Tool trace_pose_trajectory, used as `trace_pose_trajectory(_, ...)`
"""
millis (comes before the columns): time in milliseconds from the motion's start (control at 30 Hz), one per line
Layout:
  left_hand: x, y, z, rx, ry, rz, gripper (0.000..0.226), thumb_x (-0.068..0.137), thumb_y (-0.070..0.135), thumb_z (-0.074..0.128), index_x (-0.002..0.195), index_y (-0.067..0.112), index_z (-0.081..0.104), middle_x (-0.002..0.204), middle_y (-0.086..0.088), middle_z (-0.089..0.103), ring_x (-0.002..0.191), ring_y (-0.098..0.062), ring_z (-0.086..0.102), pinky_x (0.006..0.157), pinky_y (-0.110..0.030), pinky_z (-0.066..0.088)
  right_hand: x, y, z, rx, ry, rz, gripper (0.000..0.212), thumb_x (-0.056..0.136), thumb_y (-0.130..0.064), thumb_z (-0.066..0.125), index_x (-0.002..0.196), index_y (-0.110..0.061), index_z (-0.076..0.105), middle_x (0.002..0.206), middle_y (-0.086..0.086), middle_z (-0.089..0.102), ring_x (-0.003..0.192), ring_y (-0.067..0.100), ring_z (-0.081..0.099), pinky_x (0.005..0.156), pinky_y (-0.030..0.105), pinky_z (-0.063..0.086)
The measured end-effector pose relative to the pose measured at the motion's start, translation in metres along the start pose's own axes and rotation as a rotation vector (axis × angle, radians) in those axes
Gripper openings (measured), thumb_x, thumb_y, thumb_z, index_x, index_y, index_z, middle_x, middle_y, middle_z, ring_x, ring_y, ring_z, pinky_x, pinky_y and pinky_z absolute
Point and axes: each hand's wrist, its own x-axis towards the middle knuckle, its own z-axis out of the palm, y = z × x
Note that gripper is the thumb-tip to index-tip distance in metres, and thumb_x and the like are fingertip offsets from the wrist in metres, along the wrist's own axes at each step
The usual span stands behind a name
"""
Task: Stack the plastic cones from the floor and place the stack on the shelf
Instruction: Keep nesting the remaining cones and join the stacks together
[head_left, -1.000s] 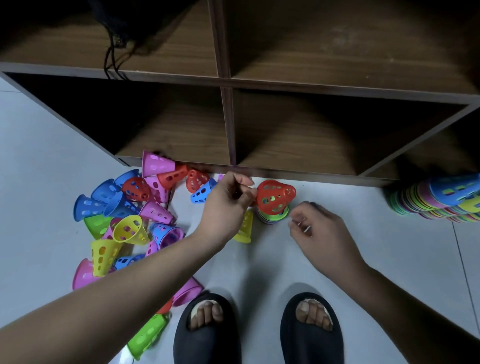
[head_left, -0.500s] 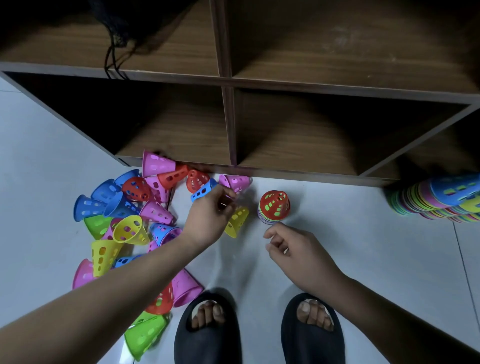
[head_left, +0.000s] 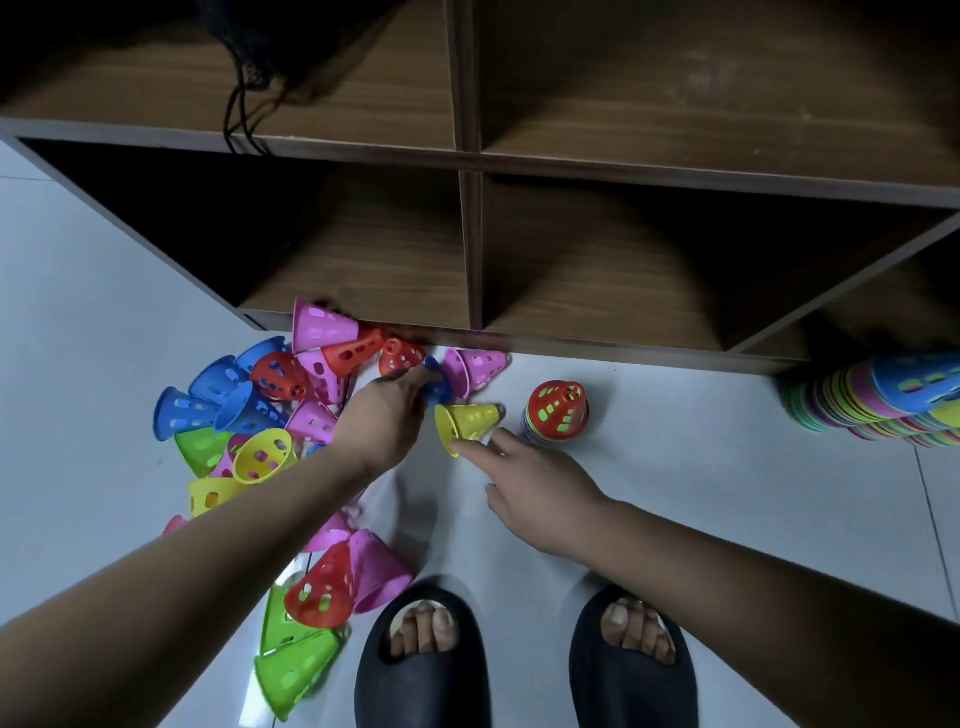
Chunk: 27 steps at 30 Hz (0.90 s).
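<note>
Several loose plastic cones (head_left: 260, 415) in pink, blue, red, yellow and green lie scattered on the floor at the left. A short upright stack (head_left: 558, 413) topped by a red cone stands in front of the shelf (head_left: 470, 249). My left hand (head_left: 384, 421) reaches forward with its fingers closed around a small blue cone (head_left: 435, 387). My right hand (head_left: 535, 483) stretches toward a yellow cone (head_left: 467, 421) lying on its side; the fingertips touch its rim from below, without a clear grip.
A long multicoloured stack of cones (head_left: 883, 402) lies at the right by the shelf's corner. Black cords (head_left: 244, 114) hang from the upper shelf. My feet in black slippers (head_left: 421, 670) stand close below; more cones (head_left: 332, 587) lie beside the left foot.
My left hand moved from the stack back to the pile and closed on the blue cone. My right hand pulled back, then reached left to the yellow cone. The stack's red top settled down.
</note>
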Motion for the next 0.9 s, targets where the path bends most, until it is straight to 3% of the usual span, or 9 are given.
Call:
trace_pose_trajectory(133, -0.002, 0.001, -0.001, 0.048, 0.027, 0.005, 0.014, 0.098, 0.02, 0.062, 0.112, 0.021, 0.063, 0.092, -0.011, 0.073, 0.077, -0.037, 0.068, 0.059, -0.04, 0.053, 0.024, -0.003, -0.004, -0.199, -0.049, 0.0, 0.077, 0.098, -0.012, 0.054, 0.161, -0.039, 0.019, 0.141, 0.011, 0.045, 0.099, 0.041, 0.063, 0.067, 0.04, 0.039)
trace_pose_trajectory(267, -0.006, 0.001, -0.003, 0.106, 0.045, -0.021, 0.015, 0.094, 0.023, 0.067, 0.109, 0.02, 0.066, 0.09, -0.009, 0.075, 0.074, -0.035, 0.069, 0.054, -0.035, 0.049, 0.034, -0.013, -0.012, -0.31, -0.059, 0.001, 0.072, 0.089, 0.002, 0.059, 0.153, -0.023, 0.036, 0.142, 0.013, 0.044, 0.112, 0.041, 0.061, 0.067, 0.04, 0.038)
trace_pose_trajectory(400, -0.01, -0.001, -0.009, 0.085, 0.096, -0.016, 0.013, 0.089, 0.019, 0.071, 0.101, 0.018, 0.067, 0.078, -0.009, 0.073, 0.069, -0.037, 0.069, 0.052, -0.033, 0.046, 0.027, -0.011, -0.016, -0.357, -0.014, -0.023, 0.052, 0.084, 0.008, 0.059, 0.131, -0.012, 0.051, 0.131, 0.011, 0.051, 0.106, 0.035, 0.064, 0.064, 0.04, 0.037)
trace_pose_trajectory(533, -0.02, -0.002, -0.021, 0.029, 0.159, -0.033, 0.017, 0.096, 0.034, 0.073, 0.105, 0.02, 0.067, 0.076, -0.006, 0.074, 0.065, -0.034, 0.069, 0.053, -0.039, 0.053, 0.017, -0.002, -0.009, -0.314, 0.08, -0.065, 0.052, 0.073, 0.01, 0.067, 0.118, -0.014, 0.059, 0.113, 0.008, 0.06, 0.091, 0.035, 0.068, 0.057, 0.039, 0.04)
trace_pose_trajectory(600, -0.027, 0.0, -0.029, -0.057, 0.188, -0.045, 0.013, 0.097, 0.03, 0.074, 0.105, 0.023, 0.067, 0.081, -0.001, 0.077, 0.067, -0.03, 0.072, 0.057, -0.04, 0.056, 0.013, 0.001, -0.011, -0.244, 0.154, -0.086, 0.05, 0.065, 0.011, 0.072, 0.105, -0.016, 0.06, 0.099, 0.006, 0.059, 0.081, 0.033, 0.067, 0.052, 0.037, 0.044)
trace_pose_trajectory(700, -0.035, 0.004, -0.038, -0.151, 0.212, -0.056, 0.012, 0.099, 0.029, 0.074, 0.102, 0.026, 0.063, 0.076, 0.008, 0.076, 0.064, -0.016, 0.073, 0.059, -0.038, 0.059, 0.001, 0.002, -0.016, -0.137, 0.311, -0.075, 0.033, 0.075, 0.0, 0.074, 0.097, -0.02, 0.06, 0.094, 0.002, 0.057, 0.073, 0.029, 0.063, 0.051, 0.038, 0.048)
trace_pose_trajectory(800, -0.041, 0.011, -0.045, -0.24, 0.215, -0.078, 0.015, 0.1, 0.034, 0.074, 0.098, 0.026, 0.062, 0.066, 0.011, 0.071, 0.057, -0.006, 0.069, 0.058, -0.035, 0.059, -0.012, 0.001, -0.026, -0.114, 0.409, -0.066, 0.005, 0.097, -0.021, 0.062, 0.101, -0.023, 0.059, 0.095, -0.001, 0.054, 0.075, 0.027, 0.061, 0.059, 0.043, 0.051)
trace_pose_trajectory(900, -0.044, 0.026, -0.054, -0.373, 0.214, -0.127, 0.015, 0.101, 0.037, 0.071, 0.095, 0.026, 0.063, 0.065, 0.01, 0.071, 0.056, -0.011, 0.067, 0.056, -0.035, 0.056, -0.025, 0.0, -0.042, 0.034, 0.472, -0.012, 0.008, 0.104, -0.031, 0.056, 0.1, -0.024, 0.059, 0.093, -0.005, 0.057, 0.078, 0.024, 0.059, 0.062, 0.041, 0.05)
